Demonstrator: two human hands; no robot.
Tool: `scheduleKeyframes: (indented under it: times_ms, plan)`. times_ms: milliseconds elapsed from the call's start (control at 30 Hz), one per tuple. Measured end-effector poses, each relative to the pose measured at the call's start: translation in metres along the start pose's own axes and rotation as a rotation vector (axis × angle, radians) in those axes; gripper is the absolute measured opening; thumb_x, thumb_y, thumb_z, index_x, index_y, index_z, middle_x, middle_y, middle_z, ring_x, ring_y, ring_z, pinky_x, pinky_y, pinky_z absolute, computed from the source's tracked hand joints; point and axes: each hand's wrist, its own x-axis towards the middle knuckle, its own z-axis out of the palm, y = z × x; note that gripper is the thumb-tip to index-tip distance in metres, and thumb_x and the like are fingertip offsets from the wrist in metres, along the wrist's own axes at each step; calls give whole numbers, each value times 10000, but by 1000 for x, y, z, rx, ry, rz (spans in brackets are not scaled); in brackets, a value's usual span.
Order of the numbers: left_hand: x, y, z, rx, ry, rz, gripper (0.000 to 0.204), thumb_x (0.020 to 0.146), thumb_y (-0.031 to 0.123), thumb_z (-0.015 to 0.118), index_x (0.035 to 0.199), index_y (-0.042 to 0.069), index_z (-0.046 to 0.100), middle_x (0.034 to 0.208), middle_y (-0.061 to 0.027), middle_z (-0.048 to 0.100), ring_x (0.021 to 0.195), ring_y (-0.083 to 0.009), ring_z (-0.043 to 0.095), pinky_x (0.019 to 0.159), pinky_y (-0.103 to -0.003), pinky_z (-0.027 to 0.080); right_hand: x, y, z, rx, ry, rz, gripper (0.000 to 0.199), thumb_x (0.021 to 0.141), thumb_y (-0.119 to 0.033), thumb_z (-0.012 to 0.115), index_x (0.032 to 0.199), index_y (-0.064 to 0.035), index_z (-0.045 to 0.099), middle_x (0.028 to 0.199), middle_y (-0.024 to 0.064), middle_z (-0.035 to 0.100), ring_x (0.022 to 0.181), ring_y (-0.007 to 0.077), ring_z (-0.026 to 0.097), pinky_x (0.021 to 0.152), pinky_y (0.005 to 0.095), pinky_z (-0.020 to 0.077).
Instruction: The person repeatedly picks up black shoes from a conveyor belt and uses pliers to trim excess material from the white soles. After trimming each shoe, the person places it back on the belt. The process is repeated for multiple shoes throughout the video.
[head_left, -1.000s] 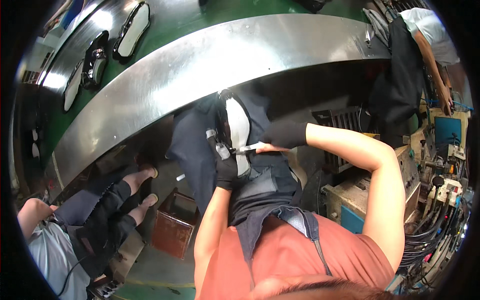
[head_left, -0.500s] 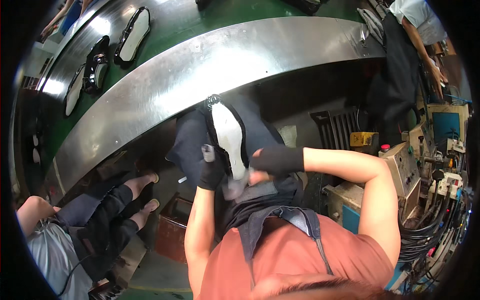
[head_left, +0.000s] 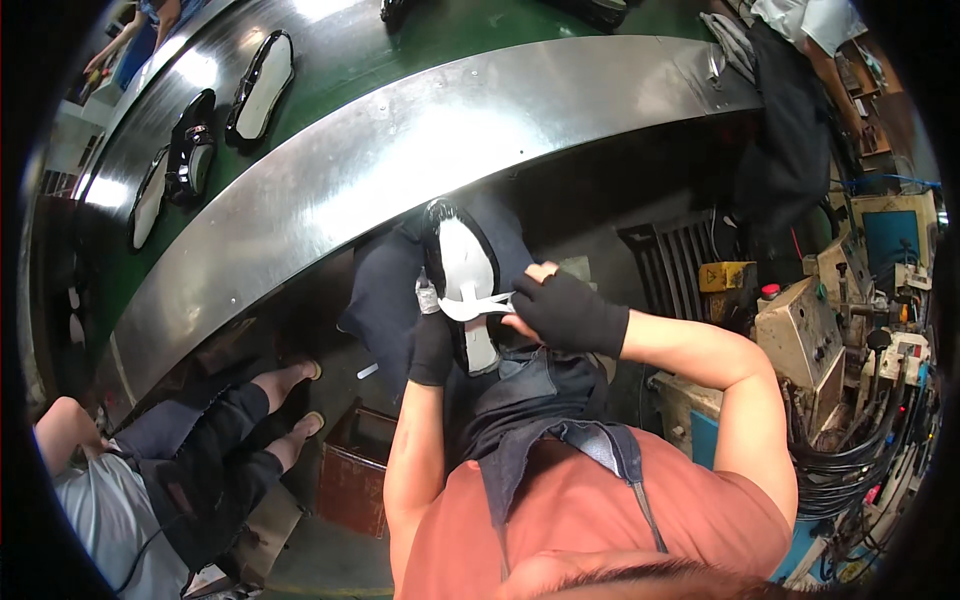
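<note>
A glossy black shoe (head_left: 466, 250) lies bottom up across my lap, its pale underside showing and its narrower end toward me. My left hand (head_left: 432, 338), in a black fingerless glove with whitish wrapping on one digit, grips the shoe's left side; some of its fingers are hidden. From the right, my right hand (head_left: 572, 312), also gloved, closes around the ends of a pale pincer-like tool (head_left: 466, 308). The tool's curved head lies over the middle of the underside; whether it bites on anything cannot be made out.
A metal-edged bench (head_left: 400, 140) curves ahead, its green surface (head_left: 330, 80) carrying several black shoes (head_left: 262, 88). A brown box (head_left: 350, 475) stands at lower left, near a seated person's legs (head_left: 275, 390). Machine boxes and cables (head_left: 830, 400) crowd the right side.
The tool, blurred near the shoe's near end before, now lies farther up over its middle. My right hand moved slightly away from me and to the right. The shoe shifted slightly right.
</note>
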Motion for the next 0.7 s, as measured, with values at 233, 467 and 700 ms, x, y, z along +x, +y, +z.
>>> scheduleKeyframes:
  times_ms: [233, 467, 700]
  plan:
    - [18, -24, 7, 5, 49, 299, 750, 974, 630, 304, 1443, 48, 375, 1389, -98, 487, 1220, -222, 500, 1030, -349, 401, -8, 15, 6, 472, -61, 188, 381, 936, -363, 558, 733, -47, 624, 745, 159, 596, 752, 339, 594, 685, 451, 449]
    - [16, -13, 24, 245, 205, 551, 560, 1027, 408, 395, 1390, -17, 385, 1342, -152, 499, 1219, -250, 492, 1033, -354, 370, -9, 27, 41, 403, 47, 210, 392, 932, -372, 568, 715, -47, 595, 689, 187, 593, 643, 382, 587, 601, 463, 461]
    - [14, -4, 22, 567, 228, 698, 629, 921, 366, 602, 1357, -39, 399, 1256, -195, 525, 1185, -293, 509, 1013, -380, 382, 1, 54, -20, 400, -368, 143, 409, 936, -396, 538, 769, -50, 677, 688, 200, 621, 669, 366, 633, 618, 453, 495]
